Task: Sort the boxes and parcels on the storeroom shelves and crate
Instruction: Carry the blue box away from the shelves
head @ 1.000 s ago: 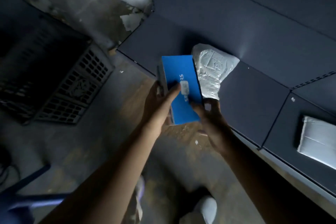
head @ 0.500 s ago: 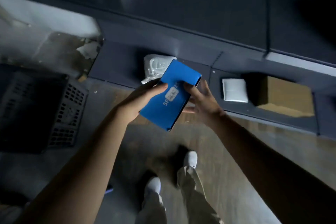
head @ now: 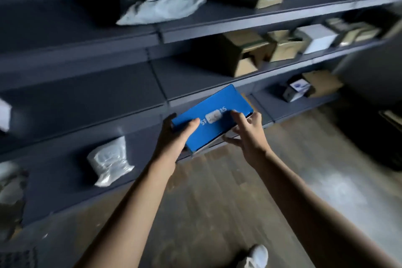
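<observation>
I hold a flat blue box (head: 219, 113) with white lettering in front of the dark shelves (head: 195, 32). My left hand (head: 174, 139) grips its near left end, thumb on top. My right hand (head: 245, 135) holds its right side, fingers spread over the lid and under the edge. A white plastic-wrapped parcel (head: 108, 161) lies on the lowest shelf to the left. A pale grey soft parcel (head: 161, 0) sits on the top shelf. Brown cardboard boxes (head: 245, 54) and a white box (head: 315, 38) stand on the middle shelf to the right.
A small dark and white box (head: 295, 90) and a brown box (head: 322, 82) sit on the lowest shelf at right. The worn floor (head: 228, 191) spreads below. My white shoe (head: 256, 257) shows at the bottom. A black crate corner (head: 17, 259) is at bottom left.
The view has swung up from the lowest shelf to several shelf levels. The blue box has turned more level and sits higher, still in both hands. The crate has slid out of view.
</observation>
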### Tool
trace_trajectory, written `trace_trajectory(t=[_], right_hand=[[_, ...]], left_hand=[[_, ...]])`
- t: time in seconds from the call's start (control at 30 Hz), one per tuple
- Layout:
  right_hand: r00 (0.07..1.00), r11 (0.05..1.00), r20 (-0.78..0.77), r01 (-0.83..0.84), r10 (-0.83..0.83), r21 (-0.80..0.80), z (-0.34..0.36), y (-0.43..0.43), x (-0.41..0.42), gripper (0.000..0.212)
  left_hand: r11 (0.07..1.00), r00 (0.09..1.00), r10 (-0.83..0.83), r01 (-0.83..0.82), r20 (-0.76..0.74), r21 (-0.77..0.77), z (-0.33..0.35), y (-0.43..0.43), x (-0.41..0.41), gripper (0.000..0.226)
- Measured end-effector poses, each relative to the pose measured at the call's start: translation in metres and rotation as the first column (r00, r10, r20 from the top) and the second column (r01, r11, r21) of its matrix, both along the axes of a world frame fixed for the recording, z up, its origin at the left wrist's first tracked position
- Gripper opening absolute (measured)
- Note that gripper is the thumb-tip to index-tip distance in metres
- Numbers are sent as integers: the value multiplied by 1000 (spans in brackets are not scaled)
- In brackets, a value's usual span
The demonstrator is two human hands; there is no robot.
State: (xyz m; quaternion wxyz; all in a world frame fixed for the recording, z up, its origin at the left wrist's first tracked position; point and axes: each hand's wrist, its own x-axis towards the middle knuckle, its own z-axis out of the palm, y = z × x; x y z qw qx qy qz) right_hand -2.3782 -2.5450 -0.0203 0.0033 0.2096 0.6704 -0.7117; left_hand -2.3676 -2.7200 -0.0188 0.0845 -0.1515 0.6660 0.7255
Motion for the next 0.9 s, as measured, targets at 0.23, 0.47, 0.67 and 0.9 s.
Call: trace_trajectory(t=[0.23,0.47,0.67,0.9], right_hand=[[980,980,-1,200,-200,27,14,183,7,29],[923,923,-42,383,-382,39,27,380,10,32],[877,874,-64,480,-477,68,33,513,-1,37],[826,819,-69,564,-560,102,28,644,-44,43]], left_hand=[[993,988,-110,105,-106,-54,27,194,-45,50],[954,937,-290,268,-193,-132,41,407,-67,53],[909,881,-413,387,-232,-153,51,543,-93,66],[835,786,-550,519,-283,-181,44,682,-157,51]])
